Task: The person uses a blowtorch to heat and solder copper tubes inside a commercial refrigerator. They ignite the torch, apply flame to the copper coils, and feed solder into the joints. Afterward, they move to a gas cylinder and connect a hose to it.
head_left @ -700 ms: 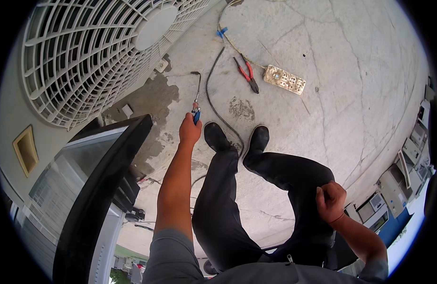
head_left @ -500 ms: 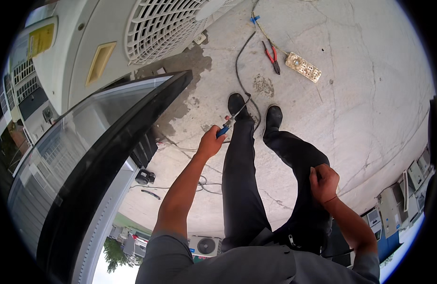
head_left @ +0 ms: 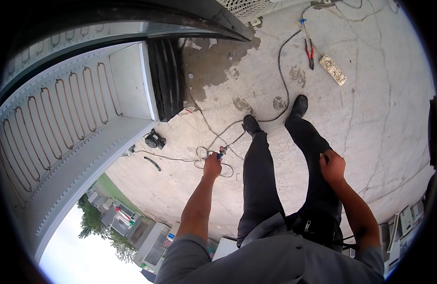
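Holding a blue-handled tool point(head_left: 222, 151) in the left hand point(head_left: 212, 166), wrapped round it. Tool hangs above the concrete floor point(head_left: 365, 113), just left of the left leg point(head_left: 258, 189). Right hand point(head_left: 332, 165) curls at the right leg point(head_left: 308, 154); cannot tell whether it grips anything. Pliers point(head_left: 311, 60) lie beside a power strip point(head_left: 333, 70).

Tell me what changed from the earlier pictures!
The view swung left, bringing the inside of the white cabinet into sight. The left hand moved the blue-handled tool away from the fan grille, and the left shoe stepped away from the pliers. Nothing was let go. The right hand stayed at the right leg, and the pliers still lie beside the power strip.
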### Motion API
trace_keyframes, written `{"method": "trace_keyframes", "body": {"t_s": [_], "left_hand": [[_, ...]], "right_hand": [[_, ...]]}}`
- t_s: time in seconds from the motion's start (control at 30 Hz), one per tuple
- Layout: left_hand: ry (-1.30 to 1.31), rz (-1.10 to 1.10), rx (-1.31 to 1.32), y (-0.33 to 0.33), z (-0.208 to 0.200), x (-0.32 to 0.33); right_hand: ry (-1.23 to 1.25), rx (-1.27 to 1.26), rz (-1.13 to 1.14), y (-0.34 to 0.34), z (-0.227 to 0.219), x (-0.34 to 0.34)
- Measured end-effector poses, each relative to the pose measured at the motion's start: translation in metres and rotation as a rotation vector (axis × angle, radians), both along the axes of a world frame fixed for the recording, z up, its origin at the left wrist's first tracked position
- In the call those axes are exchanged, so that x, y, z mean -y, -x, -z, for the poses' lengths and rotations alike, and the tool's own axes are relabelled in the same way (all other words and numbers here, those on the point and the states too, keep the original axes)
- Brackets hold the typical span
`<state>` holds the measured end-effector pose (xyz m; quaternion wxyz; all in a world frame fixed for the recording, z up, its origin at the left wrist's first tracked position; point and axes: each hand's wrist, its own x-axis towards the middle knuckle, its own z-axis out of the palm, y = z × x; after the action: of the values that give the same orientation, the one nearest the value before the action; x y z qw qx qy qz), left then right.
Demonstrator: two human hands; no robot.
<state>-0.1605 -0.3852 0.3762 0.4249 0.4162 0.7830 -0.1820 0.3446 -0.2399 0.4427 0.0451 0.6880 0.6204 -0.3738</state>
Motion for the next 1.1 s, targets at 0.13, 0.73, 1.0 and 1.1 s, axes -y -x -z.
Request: {"method": "trace_keyframes", "body": {"t_s": [0.13, 0.73, 1.0, 1.1], "left_hand": [[-0.193, -0.175, 0.035, 0.002, 0.049, -0.009], [-0.458, -1.555, 0.747, -0.070, -0.358, 0.137], [-0.749, -1.250, 1.141, -0.156, -0.474, 0.011], [-0.867, -1.076, 1.416, -0.202, -0.473, -0.036]], "right_hand": [[-0.003, 0.039, 0.007, 0.019, -0.008, 0.029], [0.517, -0.638, -0.161, 0.277, -0.201, 0.080], [0.509, -0.912, -0.211, 0.234, -0.414, 0.028], [0.241, -0.957, 0.125, 0.190, -0.460, 0.011]]}}
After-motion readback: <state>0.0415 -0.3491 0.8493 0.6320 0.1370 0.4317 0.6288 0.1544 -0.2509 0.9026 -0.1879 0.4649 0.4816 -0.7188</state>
